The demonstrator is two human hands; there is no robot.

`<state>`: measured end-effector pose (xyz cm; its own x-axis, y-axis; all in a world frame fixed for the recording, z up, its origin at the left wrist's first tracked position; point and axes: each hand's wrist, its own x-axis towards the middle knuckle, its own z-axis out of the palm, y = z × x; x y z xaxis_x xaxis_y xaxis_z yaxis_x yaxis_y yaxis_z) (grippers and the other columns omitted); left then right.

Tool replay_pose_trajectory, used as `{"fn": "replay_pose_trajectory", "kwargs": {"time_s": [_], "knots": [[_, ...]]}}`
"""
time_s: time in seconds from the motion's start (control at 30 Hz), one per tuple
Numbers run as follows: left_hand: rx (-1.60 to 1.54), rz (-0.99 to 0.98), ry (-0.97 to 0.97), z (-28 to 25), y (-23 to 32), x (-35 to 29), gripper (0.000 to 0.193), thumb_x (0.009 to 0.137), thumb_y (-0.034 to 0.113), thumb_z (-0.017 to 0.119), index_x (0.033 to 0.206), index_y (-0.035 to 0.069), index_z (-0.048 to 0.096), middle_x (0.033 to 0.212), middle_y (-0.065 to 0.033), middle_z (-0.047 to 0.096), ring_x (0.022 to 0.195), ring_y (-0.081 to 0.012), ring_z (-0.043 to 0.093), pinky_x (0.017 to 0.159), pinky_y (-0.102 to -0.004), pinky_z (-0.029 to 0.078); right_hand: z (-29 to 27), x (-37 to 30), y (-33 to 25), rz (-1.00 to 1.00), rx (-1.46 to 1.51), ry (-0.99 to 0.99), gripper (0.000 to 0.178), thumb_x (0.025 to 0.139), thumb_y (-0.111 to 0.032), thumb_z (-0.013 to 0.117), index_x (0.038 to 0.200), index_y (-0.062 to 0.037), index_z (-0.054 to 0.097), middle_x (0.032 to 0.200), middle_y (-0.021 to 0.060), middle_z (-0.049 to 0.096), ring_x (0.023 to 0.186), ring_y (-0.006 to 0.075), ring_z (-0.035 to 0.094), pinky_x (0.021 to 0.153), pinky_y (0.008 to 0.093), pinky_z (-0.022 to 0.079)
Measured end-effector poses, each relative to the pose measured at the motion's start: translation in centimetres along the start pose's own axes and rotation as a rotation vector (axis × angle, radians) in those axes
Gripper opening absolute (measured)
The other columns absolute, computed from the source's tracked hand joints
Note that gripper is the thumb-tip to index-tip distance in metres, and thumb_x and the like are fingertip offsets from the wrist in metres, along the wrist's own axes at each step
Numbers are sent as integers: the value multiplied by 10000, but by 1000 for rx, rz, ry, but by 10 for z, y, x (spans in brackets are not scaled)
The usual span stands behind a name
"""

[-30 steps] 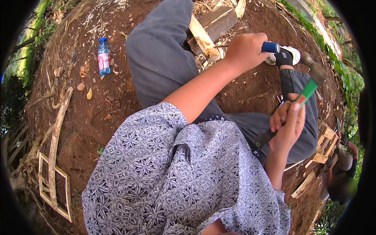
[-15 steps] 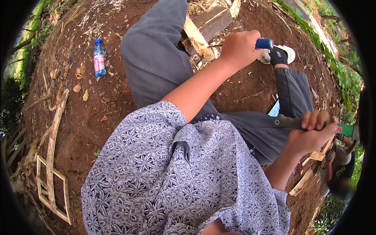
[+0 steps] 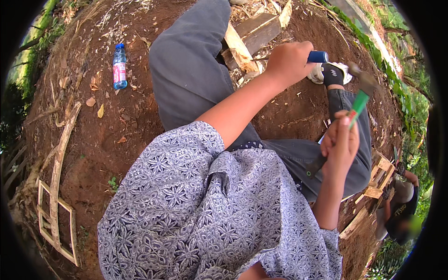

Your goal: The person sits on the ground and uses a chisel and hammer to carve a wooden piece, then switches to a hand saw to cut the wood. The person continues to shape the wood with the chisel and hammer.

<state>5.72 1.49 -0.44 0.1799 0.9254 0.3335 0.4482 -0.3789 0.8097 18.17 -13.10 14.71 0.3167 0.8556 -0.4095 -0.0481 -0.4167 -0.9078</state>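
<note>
left hand [image 3: 291,63] is curling tightly around a thin metal tool with a blue cylindrical handle [image 3: 318,57], which is pointing at pale split wood [image 3: 239,49], right hand [image 3: 340,144] is gripping a green-handled metal hammer [image 3: 358,106]

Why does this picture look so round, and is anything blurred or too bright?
Head view: the fisheye lens bends the scene and leaves black corners; head view: the hammer head looks smeared, probably by motion, while the plastic bottle is fairly crisp; head view: the foliage at upper left looks brightly washed out.
</note>
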Motion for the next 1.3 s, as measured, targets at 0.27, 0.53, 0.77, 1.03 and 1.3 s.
{"fn": "replay_pose_trajectory", "kwargs": {"time_s": [0.27,0.53,0.77,1.03,1.3], "knots": [[11,-22,-61,-1,9,-9,226,809,258,772,859,82,640,744,-135,679,711,-351,693,617,-456,538,2,4,1,-26,-24,4,230,1104,-303,486,1071,-79,524,648,-53,348,476,35,322,395,233,292],[-3,4,-42,-1,5,-10,219,818,254,766,879,87,636,744,-125,680,702,-343,692,617,-462,538,14,2,12,-49,48,122,234,1108,-314,477,1001,-107,498,632,-51,361,454,51,330,399,236,311],[18,16,-17,-5,4,-12,218,829,238,748,827,75,603,715,-127,657,676,-350,679,589,-465,527,-5,9,-14,-165,156,122,271,1103,-325,488,979,-85,508,639,-56,359,477,33,335,391,235,308],[24,15,-26,-6,4,-11,215,812,236,765,860,82,623,756,-122,677,702,-347,692,610,-454,544,-8,11,-19,-289,296,160,254,1113,-301,463,976,-89,491,631,-54,346,471,37,318,395,223,308],[21,28,-26,-5,0,-25,246,820,244,769,816,72,593,717,-130,655,681,-355,677,585,-461,525,-3,2,-13,-286,344,138,259,1103,-321,492,999,-84,513,604,-63,304,463,33,284,400,221,268]]}}
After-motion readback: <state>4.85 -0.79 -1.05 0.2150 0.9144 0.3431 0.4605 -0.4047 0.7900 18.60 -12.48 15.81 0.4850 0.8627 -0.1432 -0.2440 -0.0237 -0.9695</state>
